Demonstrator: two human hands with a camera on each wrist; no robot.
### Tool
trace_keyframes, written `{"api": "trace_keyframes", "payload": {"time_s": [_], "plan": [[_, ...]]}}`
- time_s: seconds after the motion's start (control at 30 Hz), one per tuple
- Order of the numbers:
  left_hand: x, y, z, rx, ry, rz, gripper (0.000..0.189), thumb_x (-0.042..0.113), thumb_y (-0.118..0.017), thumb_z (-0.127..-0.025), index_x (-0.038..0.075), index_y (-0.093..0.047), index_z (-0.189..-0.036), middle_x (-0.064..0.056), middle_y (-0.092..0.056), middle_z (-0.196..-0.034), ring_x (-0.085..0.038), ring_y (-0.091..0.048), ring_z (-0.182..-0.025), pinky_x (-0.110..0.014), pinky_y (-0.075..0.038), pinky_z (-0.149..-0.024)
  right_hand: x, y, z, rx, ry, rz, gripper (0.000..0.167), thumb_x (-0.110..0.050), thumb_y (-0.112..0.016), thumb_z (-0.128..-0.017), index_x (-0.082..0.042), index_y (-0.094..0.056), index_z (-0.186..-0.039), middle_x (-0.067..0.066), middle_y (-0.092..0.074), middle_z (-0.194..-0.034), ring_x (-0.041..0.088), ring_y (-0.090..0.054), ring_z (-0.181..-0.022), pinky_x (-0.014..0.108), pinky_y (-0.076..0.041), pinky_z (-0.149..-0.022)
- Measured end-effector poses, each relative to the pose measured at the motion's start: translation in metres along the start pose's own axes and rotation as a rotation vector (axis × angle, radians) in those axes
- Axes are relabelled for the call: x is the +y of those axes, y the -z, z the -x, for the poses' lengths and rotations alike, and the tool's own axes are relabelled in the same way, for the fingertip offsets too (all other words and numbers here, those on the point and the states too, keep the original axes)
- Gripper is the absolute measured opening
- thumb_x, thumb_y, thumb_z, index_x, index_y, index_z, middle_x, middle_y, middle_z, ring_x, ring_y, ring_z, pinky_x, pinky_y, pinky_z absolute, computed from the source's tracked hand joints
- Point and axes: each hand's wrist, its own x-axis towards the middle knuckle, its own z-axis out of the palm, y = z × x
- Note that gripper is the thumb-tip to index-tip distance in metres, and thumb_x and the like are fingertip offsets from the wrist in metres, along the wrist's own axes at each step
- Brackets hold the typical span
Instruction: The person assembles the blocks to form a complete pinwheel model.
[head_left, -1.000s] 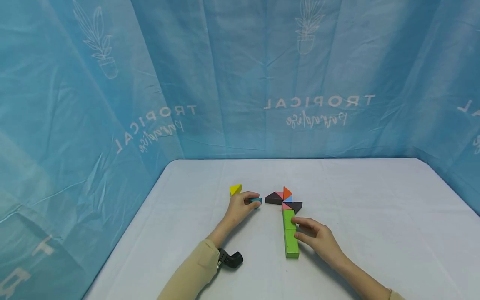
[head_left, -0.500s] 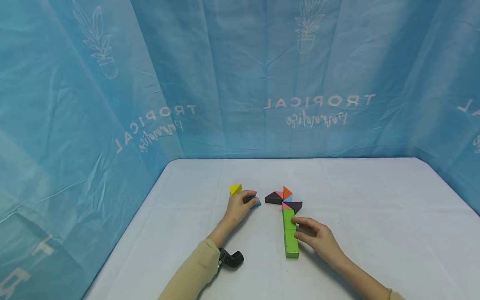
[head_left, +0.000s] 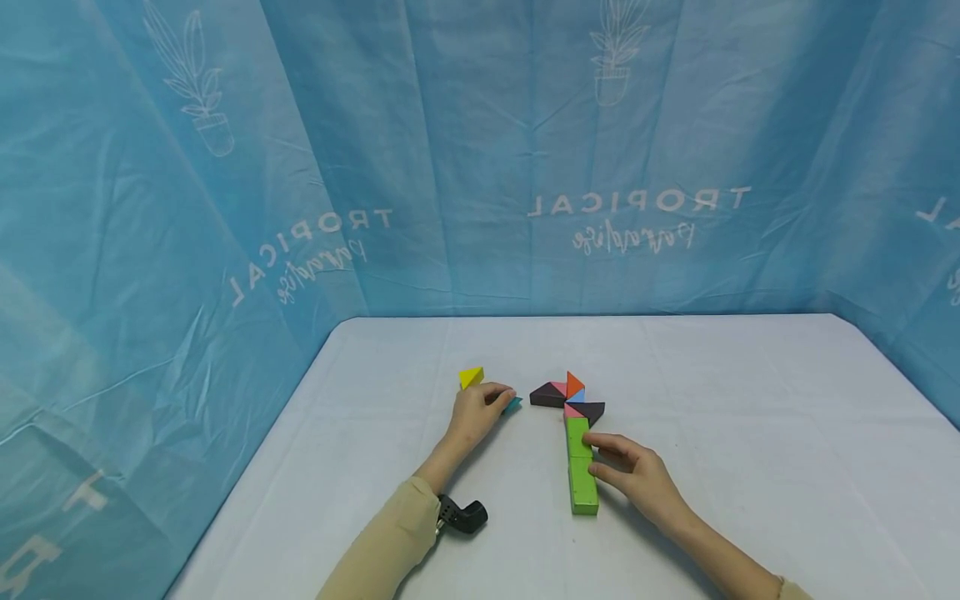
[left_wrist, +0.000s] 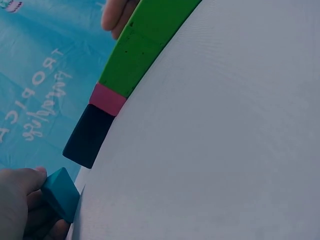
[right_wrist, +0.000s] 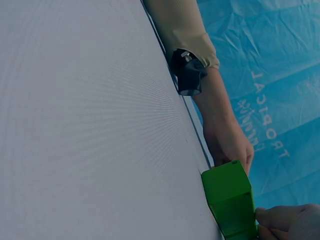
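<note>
Between thumb and fingers, my left hand (head_left: 472,418) pinches a teal triangular block (head_left: 513,406), partly hidden by the fingers in the head view. The left wrist view shows the same teal block (left_wrist: 61,196) close to the dark block's (left_wrist: 89,136) end. My right hand (head_left: 637,475) touches the right side of two green blocks lying end to end, index fingertip at the far green block (head_left: 577,437) and thumb at the near green block (head_left: 583,487). Beyond them, a pinwheel of triangles includes an orange block (head_left: 575,385), a light blue block (head_left: 577,397) and a pink block (head_left: 572,411).
A yellow triangular block (head_left: 471,377) lies just beyond my left hand. Two dark blocks, a left dark block (head_left: 547,396) and a right dark block (head_left: 589,411), flank the pinwheel. A black wrist camera (head_left: 463,517) sticks out from the left sleeve. Blue curtains (head_left: 480,167) surround the white table (head_left: 750,400).
The teal block has turned in my left fingers and shows less of itself, with the hand staying nearly in place. My right hand and the green blocks hold still.
</note>
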Motion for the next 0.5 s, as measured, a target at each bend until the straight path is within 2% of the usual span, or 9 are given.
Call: {"api": "trace_keyframes", "payload": {"time_s": [0.3,0.5], "plan": [[0.0006,0.0011,-0.0015,0.048,0.057,-0.015,0.020,0.020,-0.062,-0.092,0.005,-0.074,-0.097,-0.003,-0.071,-0.089,-0.014,-0.064,-0.081,-0.028,-0.053,-0.071,0.0014,0.0002,-0.0004,0.000,0.009,0.005,0.040,-0.016,-0.073,-0.083,-0.011,-0.063,-0.121,0.004,-0.060,-0.124,0.023,-0.053,-0.118,0.027,-0.043,-0.097],[-0.0020,0.0008,-0.0012,0.093,0.026,-0.019,0.020,0.018,-0.062,-0.093,0.004,-0.073,-0.100,-0.005,-0.071,-0.090,-0.017,-0.065,-0.083,-0.030,-0.053,-0.073,0.0001,-0.0002,-0.0001,0.003,0.005,0.024,0.040,-0.017,-0.073,-0.083,-0.012,-0.063,-0.121,0.002,-0.060,-0.124,0.021,-0.054,-0.117,0.025,-0.043,-0.096]]}}
